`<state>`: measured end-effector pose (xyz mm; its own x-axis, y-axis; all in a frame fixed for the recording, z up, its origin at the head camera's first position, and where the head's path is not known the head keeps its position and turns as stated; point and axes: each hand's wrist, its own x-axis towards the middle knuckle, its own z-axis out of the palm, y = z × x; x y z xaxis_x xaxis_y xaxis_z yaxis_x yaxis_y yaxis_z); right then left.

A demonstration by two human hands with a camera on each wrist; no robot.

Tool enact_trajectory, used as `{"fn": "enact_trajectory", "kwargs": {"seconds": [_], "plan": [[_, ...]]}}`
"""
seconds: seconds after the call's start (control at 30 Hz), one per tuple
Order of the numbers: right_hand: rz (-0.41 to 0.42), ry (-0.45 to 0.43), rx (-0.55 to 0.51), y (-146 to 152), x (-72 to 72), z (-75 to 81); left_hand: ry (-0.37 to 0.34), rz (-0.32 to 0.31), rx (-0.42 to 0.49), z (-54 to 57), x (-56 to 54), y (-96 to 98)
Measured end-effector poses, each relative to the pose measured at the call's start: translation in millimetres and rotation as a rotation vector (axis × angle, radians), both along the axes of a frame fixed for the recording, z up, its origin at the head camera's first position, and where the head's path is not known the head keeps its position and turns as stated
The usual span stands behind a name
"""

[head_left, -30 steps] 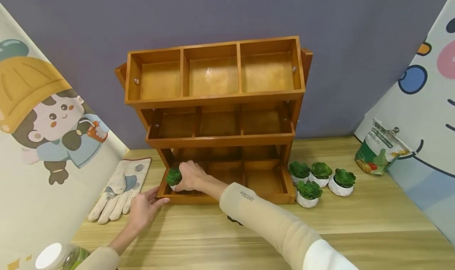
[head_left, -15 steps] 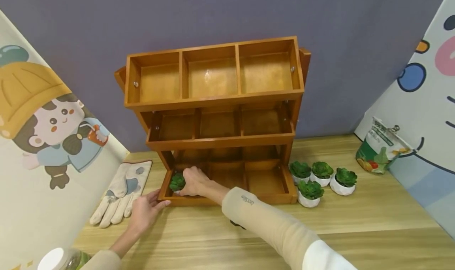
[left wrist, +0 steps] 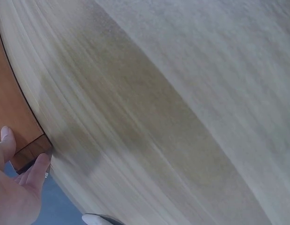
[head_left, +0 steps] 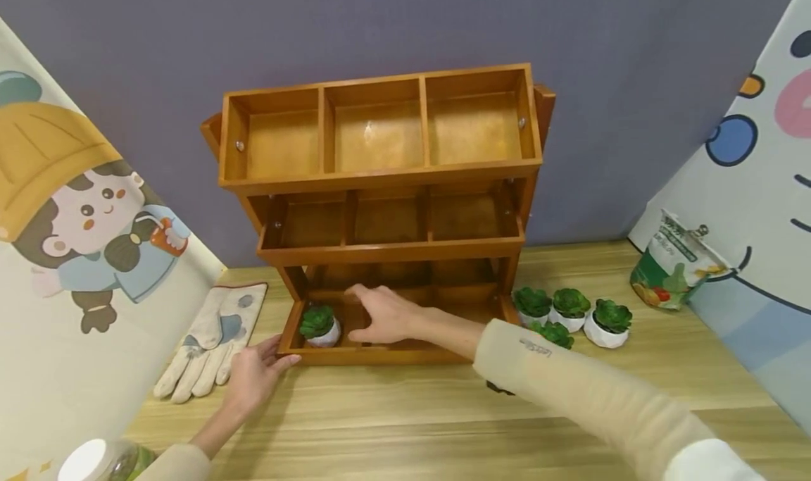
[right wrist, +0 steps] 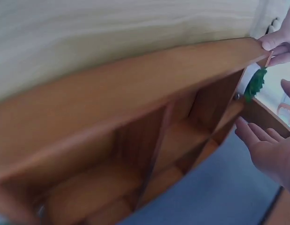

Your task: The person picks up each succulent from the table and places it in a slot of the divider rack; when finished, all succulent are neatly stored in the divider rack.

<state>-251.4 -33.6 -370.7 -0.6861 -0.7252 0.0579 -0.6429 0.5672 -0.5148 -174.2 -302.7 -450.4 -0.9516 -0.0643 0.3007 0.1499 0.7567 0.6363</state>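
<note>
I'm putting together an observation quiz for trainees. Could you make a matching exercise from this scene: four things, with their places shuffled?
Things
1. Cream fabric glove with grey-blue patches
2. Green succulent in a single white pot, apart from the other succulents
3. Green-and-white printed pouch
4. Left hand

Places
A. Standing on the wood-grain table, by the right wall
B. Gripping the front left corner of the brown wooden shelf's lowest tray
C. Lying on the table, left of the shelf
D. Inside the lowest tray, at its left end

Pairs: 1-C, 2-D, 3-A, 4-B
</note>
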Motion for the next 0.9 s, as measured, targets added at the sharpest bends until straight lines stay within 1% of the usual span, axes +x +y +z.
{"fn": "enact_trajectory", "kwargs": {"seconds": [0.13,0.23,0.33,0.47,0.53,0.6,0.7,0.77,0.83,0.9], "plan": [[0.027,0.03,-0.033,52.4,15.5,12.8,-0.023,0.015,-0.003,0.0,2.4,-4.1],[0.001,0.069,-0.066,95.1,28.4,15.8,-0.035,0.02,0.003,-1.0,5.3,-6.2],[-0.092,0.157,-0.076,140.8,39.6,11.6,-0.027,0.017,0.012,-2.4,5.4,-6.7],[-0.285,0.271,-0.102,200.8,51.6,-1.7,-0.008,0.002,0.019,-4.1,1.9,-5.6],[-0.389,0.287,-0.129,226.3,57.6,-8.8,0.001,-0.005,0.018,-4.8,-0.8,-4.7],[-0.482,0.287,-0.155,247.2,63.3,-15.7,0.012,-0.011,0.02,-5.6,-3.6,-3.8],[-0.615,0.22,-0.182,267.3,69.8,-25.1,0.029,-0.004,0.026,-7.1,-3.7,-4.1],[-0.689,0.169,-0.202,276.0,74.0,-30.9,0.038,-0.001,0.028,-7.5,-3.3,-4.2],[-0.744,0.122,-0.206,282.8,77.7,-37.3,0.037,0.0,0.027,-7.1,-3.0,-4.0],[-0.767,0.085,-0.198,286.5,81.0,-44.5,0.038,0.002,0.017,-6.1,-2.8,-4.3]]}}
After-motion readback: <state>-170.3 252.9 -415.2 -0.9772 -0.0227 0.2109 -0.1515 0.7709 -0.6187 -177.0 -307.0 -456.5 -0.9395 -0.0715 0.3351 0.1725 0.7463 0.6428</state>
